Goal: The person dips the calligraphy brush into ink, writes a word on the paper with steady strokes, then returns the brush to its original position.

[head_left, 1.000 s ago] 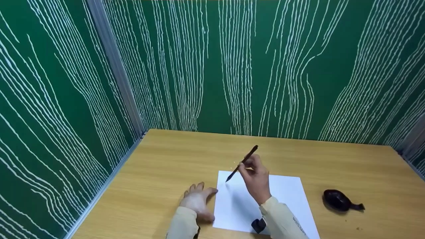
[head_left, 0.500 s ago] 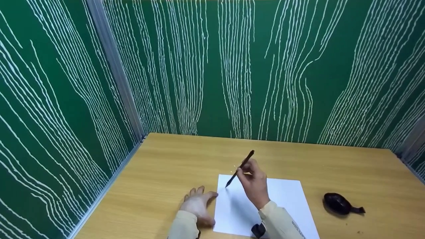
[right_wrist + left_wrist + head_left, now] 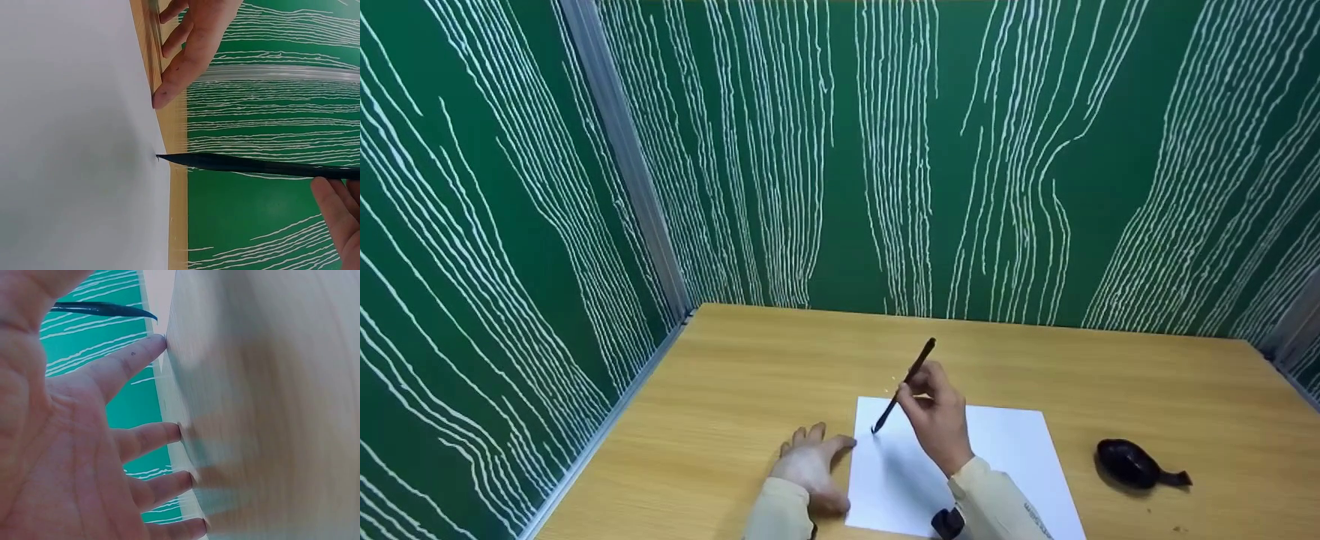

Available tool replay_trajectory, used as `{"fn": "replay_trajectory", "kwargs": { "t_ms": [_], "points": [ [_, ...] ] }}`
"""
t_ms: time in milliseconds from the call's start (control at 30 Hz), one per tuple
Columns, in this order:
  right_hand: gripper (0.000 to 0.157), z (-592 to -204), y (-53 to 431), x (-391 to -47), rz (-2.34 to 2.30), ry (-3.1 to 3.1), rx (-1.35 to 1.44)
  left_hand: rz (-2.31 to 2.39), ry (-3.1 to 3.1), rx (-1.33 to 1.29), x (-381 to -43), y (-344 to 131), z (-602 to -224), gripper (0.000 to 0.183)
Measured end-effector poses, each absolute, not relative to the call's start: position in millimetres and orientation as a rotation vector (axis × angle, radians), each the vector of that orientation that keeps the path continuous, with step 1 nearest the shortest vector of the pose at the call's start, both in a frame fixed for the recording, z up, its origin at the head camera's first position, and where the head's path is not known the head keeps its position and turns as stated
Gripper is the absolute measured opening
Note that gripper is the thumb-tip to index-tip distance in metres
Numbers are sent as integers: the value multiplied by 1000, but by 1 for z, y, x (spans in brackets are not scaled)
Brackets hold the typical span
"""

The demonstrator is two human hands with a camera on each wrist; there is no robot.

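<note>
A thin black brush (image 3: 905, 386) slants down to the left, pinched between the thumb and fingers of my right hand (image 3: 941, 424). Its pointed tip touches the white paper (image 3: 1020, 465) near the upper left corner. A tiny dark mark (image 3: 157, 158) shows at the tip in the right wrist view. With fingers spread, my left hand (image 3: 808, 465) rests at the paper's left edge; thumb and index fingertip are at that edge. In the left wrist view, the fingertips (image 3: 171, 431) press on the surface, and part of the brush (image 3: 101, 309) appears behind the hand.
A glossy black dish with a short handle (image 3: 1129, 463) sits on the wooden table (image 3: 720, 390) right of the paper. Green panels (image 3: 840, 187) with wavy white lines stand behind and at the left. Small specks lie beyond the paper.
The brush tip has shifted slightly down the paper toward me, and a small dark mark now shows there. My left hand keeps its place at the paper's edge.
</note>
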State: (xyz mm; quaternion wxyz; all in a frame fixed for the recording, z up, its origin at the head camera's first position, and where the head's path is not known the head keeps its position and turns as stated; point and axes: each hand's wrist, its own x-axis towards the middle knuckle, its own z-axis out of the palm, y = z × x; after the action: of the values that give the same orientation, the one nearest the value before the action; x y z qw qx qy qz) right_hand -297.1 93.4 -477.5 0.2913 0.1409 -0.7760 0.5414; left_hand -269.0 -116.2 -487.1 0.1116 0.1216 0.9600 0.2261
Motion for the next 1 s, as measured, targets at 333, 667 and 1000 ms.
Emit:
{"fn": "replay_trajectory", "kwargs": {
  "t_ms": [333,667,1000],
  "points": [
    [24,-474,92,-293,1446,-2109,403,650,2835,377,-268,-118,-490,94],
    [26,-468,93,-291,1483,-2115,466,650,2833,363,-269,-118,-489,96],
    [18,-470,97,-295,1441,-1985,362,674,2834,389,-269,-118,-489,94]
  ]
}}
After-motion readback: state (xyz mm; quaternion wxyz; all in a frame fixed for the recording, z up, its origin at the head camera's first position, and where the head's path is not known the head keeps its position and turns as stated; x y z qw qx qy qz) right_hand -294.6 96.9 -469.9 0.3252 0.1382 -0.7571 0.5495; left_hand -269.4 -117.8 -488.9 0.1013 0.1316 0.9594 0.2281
